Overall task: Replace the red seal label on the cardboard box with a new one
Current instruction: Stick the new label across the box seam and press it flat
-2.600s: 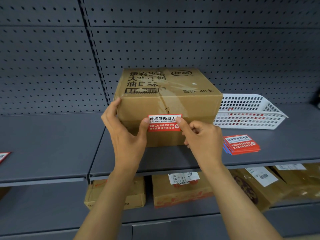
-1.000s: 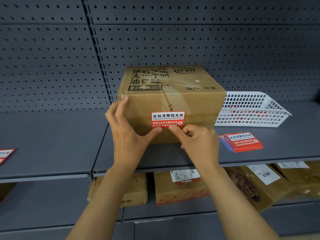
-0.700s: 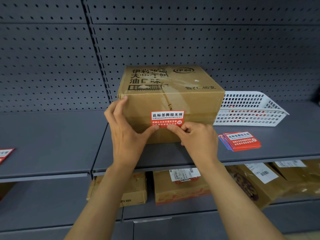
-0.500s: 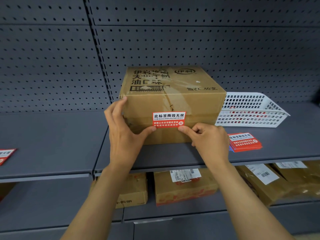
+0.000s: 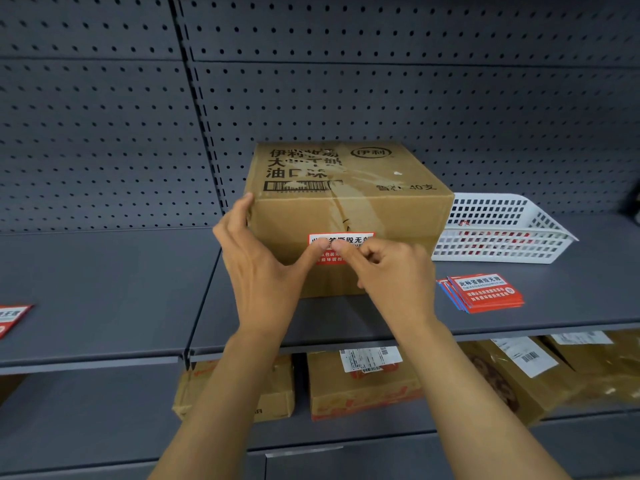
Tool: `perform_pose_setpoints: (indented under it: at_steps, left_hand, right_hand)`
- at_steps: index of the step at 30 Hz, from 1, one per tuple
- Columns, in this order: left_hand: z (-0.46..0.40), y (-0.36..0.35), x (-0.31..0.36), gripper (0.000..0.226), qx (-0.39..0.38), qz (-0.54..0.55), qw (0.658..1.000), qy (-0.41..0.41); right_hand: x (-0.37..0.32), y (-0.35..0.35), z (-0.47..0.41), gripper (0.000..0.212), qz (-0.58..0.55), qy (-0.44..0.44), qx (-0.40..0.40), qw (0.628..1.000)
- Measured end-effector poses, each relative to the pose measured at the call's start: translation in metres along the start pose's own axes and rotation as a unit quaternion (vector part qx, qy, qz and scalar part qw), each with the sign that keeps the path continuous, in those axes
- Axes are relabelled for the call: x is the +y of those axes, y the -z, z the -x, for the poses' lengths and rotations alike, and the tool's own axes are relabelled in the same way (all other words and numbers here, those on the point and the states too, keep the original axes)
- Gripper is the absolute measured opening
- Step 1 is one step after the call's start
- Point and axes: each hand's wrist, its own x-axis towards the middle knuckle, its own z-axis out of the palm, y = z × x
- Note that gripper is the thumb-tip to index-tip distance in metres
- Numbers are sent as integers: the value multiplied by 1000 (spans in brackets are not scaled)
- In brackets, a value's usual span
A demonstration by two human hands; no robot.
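Red seal label [image 5: 341, 249] on the front face of the cardboard box [image 5: 349, 206], stuck flat, white upper band with black characters, red lower band with white characters; middle of label partly covered by two digits. Cardboard box upright on the grey shelf [image 5: 110, 289], back near the pegboard wall [image 5: 346, 98], clear tape along the top seam and down onto the front face, black printing and barcode on top.

Left hand [image 5: 258, 268] spread open against the box: fingers wrapped round the left front corner up to the top edge, thumb stretched rightward with its tip pressed on the label. Right hand [image 5: 394, 275] loosely curled, index fingertip pressed on the label just beside the left thumb tip, the two tips nearly touching; remaining fingers folded toward the palm, closed on nothing visible. Both hands thus pressing, neither gripping the label.

White perforated basket [image 5: 498, 230] just right of the box, touching or nearly touching its right side, red items dimly visible through the mesh. Stack of red labels [image 5: 485, 292] lying flat on the same shelf, in front of the basket, apart from the box. Another red label [image 5: 10, 318] at the far left edge, cut off by the frame. Lower shelf below: several cardboard parcels [image 5: 360, 386] with white shipping stickers.
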Motion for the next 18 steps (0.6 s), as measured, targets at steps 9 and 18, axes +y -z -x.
perform_pose_setpoints:
  at_steps: [9,18]
  left_hand:
    - [-4,10,-9,98,-17,34,999,5]
    - [2,5,-10,105,-20,46,999,-15]
  right_hand:
    - [22,12,-3,66,-30,-79,-8,996]
    - [29,19,2,61,-97,-101,-9,990]
